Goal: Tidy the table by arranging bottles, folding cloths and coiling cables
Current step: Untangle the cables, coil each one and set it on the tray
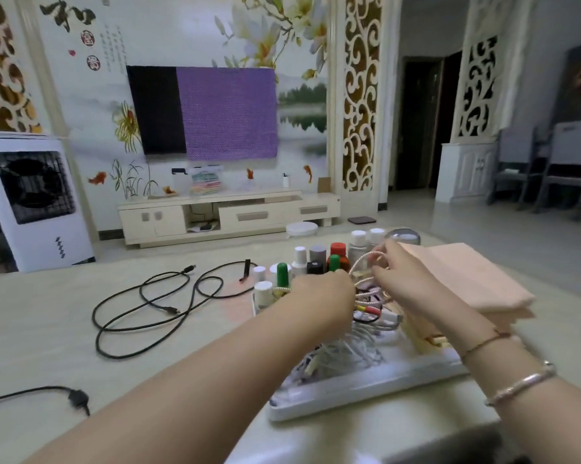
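A: Head view, looking down over the table (81, 313). Both hands meet near the middle. Left hand (319, 293) has its fingers curled onto a white braided cable (366, 259); right hand (406, 276) pinches a loop of the same cable, held raised just in front of the bottles.

B: So the coiling is in progress?

A: Looks that way. Loops hang between the two hands, above the white tray (366, 393). Several other coiled cables (346, 356) already lie in the tray, pale ones mostly, bunched together.

B: Bottles?

A: The bottles (315, 262) stand upright in a tight cluster at the tray's far end, white, green, red and grey caps. I'd judge that part done.

B: Cloths?

A: A peach cloth (466, 279) lies folded in a stack on the right, just beside the tray. Appears finished; how many pieces are in the stack I cannot tell.

B: What's left?

A: A long black cable (148, 303) sprawls loose on the left, well apart from the tray, uncoiled. Another black cable (58, 393) lies at the near left edge, also loose. My estimate: past halfway, with this white cable and the two black ones outstanding.
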`<action>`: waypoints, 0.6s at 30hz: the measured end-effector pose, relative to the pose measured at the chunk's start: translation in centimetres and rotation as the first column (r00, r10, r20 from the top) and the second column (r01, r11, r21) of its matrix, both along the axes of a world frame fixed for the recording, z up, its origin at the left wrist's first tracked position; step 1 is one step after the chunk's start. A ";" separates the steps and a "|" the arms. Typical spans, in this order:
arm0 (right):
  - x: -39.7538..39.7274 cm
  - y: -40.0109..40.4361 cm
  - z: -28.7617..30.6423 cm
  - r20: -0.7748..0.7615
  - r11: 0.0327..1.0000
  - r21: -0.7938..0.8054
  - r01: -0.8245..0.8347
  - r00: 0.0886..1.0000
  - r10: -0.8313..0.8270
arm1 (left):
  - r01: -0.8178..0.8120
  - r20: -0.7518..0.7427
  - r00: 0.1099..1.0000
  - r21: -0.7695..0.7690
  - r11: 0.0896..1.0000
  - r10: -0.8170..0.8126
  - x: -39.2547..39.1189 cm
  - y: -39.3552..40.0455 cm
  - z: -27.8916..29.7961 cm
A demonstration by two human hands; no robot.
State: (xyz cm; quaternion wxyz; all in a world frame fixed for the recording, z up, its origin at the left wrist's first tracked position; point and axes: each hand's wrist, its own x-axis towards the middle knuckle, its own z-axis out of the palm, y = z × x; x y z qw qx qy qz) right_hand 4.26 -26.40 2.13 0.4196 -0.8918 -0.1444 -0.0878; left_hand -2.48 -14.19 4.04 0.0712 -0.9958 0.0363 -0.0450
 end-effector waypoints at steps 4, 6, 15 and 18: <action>-1.1 -0.2 -0.9 0.149 0.984 -0.145 -0.100 0.981 0.122 | -0.054 0.021 0.998 0.080 0.995 0.052 1.1 -0.7 -2.7; -1.3 0.2 -1.5 0.198 0.970 -0.180 -0.164 0.960 0.199 | -0.061 0.074 0.996 0.042 0.997 0.057 1.8 -0.5 -3.8; -1.3 0.8 -5.0 0.108 0.827 -0.549 -0.119 0.971 0.211 | 0.043 0.055 0.998 -0.399 0.916 -0.023 0.7 2.2 -4.2; -1.2 0.7 -5.6 0.137 0.781 -0.617 -0.094 0.965 0.225 | 0.037 -0.034 0.997 -0.534 0.845 -0.065 -0.2 2.7 -3.6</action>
